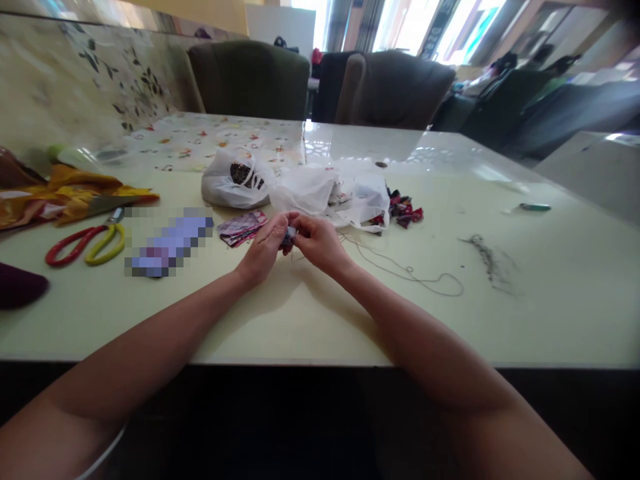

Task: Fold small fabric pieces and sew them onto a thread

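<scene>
My left hand and my right hand meet above the middle of the table, both with fingers closed. Between them they grip a small piece of cloth, grey-blue with some dark red. The fingers cover most of it, and I cannot make out any needle. A long thin thread lies in a loose curve on the table to the right of my hands. Just left of my left hand is a pile of patterned cloth pieces. Beyond my hands, white plastic bags lie crumpled.
Scissors with red and yellow handles lie left, beside a pixelated bluish flat thing. Mustard cloth is behind them. Dark red gathered cloth pieces sit by the bags. Tangled thread and a small green item lie right.
</scene>
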Tool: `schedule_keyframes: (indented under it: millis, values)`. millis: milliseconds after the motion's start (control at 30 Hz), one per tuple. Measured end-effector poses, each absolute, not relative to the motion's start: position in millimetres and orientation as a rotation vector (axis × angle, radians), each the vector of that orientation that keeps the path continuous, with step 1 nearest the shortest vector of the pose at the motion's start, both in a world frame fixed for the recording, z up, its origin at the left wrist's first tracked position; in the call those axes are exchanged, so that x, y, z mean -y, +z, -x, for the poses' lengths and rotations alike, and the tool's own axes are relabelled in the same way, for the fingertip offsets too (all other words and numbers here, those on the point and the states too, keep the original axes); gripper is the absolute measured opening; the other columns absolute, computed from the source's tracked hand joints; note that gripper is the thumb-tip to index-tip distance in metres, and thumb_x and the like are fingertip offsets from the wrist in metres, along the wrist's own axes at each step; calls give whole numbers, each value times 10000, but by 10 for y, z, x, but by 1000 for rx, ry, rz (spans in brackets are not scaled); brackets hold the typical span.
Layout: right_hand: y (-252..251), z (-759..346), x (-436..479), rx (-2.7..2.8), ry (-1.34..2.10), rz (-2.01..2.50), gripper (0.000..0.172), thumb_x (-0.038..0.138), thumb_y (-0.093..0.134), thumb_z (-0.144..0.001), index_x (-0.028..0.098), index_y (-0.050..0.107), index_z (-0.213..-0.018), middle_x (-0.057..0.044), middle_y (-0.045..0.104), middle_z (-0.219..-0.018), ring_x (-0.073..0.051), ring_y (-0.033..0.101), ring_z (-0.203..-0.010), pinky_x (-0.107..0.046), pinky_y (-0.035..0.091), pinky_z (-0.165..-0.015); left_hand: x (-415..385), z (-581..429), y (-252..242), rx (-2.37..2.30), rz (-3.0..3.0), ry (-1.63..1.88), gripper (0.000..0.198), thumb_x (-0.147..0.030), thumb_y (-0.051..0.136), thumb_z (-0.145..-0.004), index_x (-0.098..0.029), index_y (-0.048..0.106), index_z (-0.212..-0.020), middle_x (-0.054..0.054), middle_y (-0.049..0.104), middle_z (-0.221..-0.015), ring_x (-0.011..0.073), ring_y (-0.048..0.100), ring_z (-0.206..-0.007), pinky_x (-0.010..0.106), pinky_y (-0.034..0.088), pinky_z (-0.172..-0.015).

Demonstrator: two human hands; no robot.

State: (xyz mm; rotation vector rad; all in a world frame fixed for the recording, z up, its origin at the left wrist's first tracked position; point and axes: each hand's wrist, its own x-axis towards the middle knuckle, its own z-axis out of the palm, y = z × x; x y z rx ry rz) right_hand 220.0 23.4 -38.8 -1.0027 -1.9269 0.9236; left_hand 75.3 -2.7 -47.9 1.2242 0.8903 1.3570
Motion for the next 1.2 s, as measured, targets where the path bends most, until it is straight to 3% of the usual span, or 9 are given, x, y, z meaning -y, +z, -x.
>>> schedule_keyframes:
  millis: [100, 233, 333, 467, 633, 733, 867, 1033, 1200]
  values:
    - [-405, -2203, -254, 1869, 909, 1005, 120, 113, 565, -851, 186, 576, -757, 22, 661, -632, -116, 599, -599, -236, 421, -624, 17, -755, -505, -832, -1162, 1340, 275, -444, 629, -974, -186, 688, -1048, 24, 647, -826, 121, 562, -619, 232, 481, -588]
    - [-424, -2227, -305, 1866, 592, 1181, 236, 140, 640, -774, 200, 460, -635, 43, 525, -583, -99, 421, -569, -253, 295, -569, -23, -762, -526, -818, -1067, 1281, 219, -369, 627, -979, -163, 639, -904, 14, 613, -760, 116, 583, -614, 223, 497, -588]
    - [-408, -2256, -314, 1888, 640, 1107, 100, 178, 652, -783, 198, 558, -755, 69, 472, -569, -96, 390, -556, -250, 298, -570, -50, -766, -506, -846, -952, 1289, 217, -269, 584, -997, -165, 578, -807, -5, 579, -698, 96, 556, -565, 196, 462, -540]
    - [-365, -2293, -280, 1917, 682, 931, 199, 236, 639, -851, 193, 677, -1042, 83, 461, -582, -96, 413, -551, -246, 350, -603, -83, -760, -457, -887, -728, 1343, 237, -171, 464, -1030, -169, 542, -806, -12, 584, -683, 81, 545, -527, 179, 454, -520]
    - [-379, -2301, -272, 2002, 575, 848, 211, 224, 616, -901, 177, 772, -1035, 28, 617, -652, -105, 509, -592, -247, 402, -650, -95, -752, -407, -911, -624, 1369, 261, -152, 421, -1050, -171, 525, -811, -22, 572, -638, 78, 539, -498, 175, 451, -504]
    - [-419, -2300, -301, 2045, 504, 878, 219, 210, 619, -907, 188, 806, -1018, -26, 756, -826, -140, 638, -704, -254, 447, -701, -92, -752, -400, -892, -599, 1375, 282, -144, 409, -1053, -165, 526, -797, -22, 571, -639, 70, 533, -492, 167, 447, -498]
    - [-432, -2309, -321, 2094, 477, 917, 239, 232, 600, -939, 211, 820, -1031, -52, 802, -997, -197, 724, -863, -269, 485, -759, -83, -760, -419, -871, -606, 1365, 306, -147, 395, -1062, -156, 536, -790, -16, 573, -645, 71, 539, -497, 169, 449, -489]
    - [-391, -2313, -282, 2215, 498, 926, 229, 220, 579, -944, 199, 806, -927, -43, 772, -835, -171, 674, -739, -256, 447, -696, -55, -779, -448, -822, -698, 1337, 314, -143, 409, -1061, -149, 546, -779, -14, 581, -645, 75, 555, -500, 177, 465, -488]
    - [-370, -2325, -271, 1984, 468, 946, 243, 267, 595, -937, 167, 782, -1054, 2, 641, -665, -114, 526, -600, -241, 401, -649, -84, -757, -398, -834, -477, 1338, 283, -165, 393, -1076, -151, 540, -835, -7, 604, -648, 69, 555, -497, 157, 459, -487]
